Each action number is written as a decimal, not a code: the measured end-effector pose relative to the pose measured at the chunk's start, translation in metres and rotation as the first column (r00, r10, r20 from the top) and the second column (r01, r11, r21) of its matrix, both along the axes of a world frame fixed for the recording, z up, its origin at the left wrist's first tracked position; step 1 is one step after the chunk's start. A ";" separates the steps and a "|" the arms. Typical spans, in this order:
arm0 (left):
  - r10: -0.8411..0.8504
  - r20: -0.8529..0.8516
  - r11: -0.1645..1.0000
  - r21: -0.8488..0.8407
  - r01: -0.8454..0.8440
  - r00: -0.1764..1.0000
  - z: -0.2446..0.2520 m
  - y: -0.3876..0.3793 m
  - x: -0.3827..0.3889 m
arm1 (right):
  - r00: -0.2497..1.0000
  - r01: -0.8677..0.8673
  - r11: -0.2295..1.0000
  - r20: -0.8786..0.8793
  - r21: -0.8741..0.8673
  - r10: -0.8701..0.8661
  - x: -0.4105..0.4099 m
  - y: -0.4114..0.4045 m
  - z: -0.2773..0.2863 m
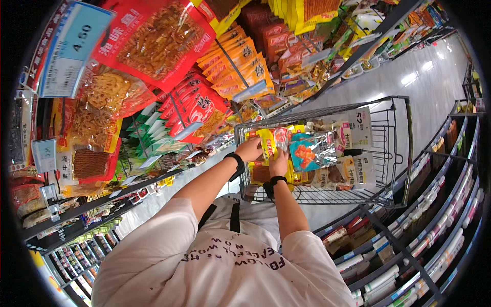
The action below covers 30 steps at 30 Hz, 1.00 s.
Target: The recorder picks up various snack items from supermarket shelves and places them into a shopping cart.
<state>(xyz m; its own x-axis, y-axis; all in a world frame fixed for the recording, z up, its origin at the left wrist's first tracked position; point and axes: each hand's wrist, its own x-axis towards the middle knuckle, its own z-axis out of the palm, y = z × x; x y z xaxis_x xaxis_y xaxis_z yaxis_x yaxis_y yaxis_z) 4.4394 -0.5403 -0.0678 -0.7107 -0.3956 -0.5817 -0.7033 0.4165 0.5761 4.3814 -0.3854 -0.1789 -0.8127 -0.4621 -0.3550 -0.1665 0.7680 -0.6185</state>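
My left hand (249, 149) reaches into a wire shopping cart (401, 157) and grips the left side of a yellow snack packet (267, 141). On the packet's lower right side is my right hand (279, 165), its fingers closed around the edge. Both wrists wear black bands. Right of my hands lies a teal snack bag (312, 151) with a picture of orange-red food. Further right are a light bag (358, 126) and a beige bag (356, 170). Another yellow packet with a brown picture (261, 173) lies under my hands.
Hanging snack packets, among them a large red bag (157, 42) and a row of orange packets (234, 61), crowd the rack on the left. Price tags (76, 50) stick out from it. Curved-looking shelves (414, 215) with packaged goods border the right side. A shiny aisle floor (406, 76) stretches ahead.
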 end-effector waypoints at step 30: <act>0.136 -0.871 0.977 0.039 -0.210 0.471 0.291 -0.026 -0.006 | 0.473 -0.709 0.694 -0.816 -0.128 0.332 -0.146 -0.067 0.516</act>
<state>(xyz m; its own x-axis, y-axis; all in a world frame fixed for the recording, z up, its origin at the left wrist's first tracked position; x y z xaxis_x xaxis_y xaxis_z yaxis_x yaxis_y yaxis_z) 4.4330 -0.5661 0.2229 -0.7505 -0.5787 0.3193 0.0746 0.4059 0.9109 4.2350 -0.4524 0.3367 -0.2427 -0.8174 0.5225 -0.9469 0.0825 -0.3107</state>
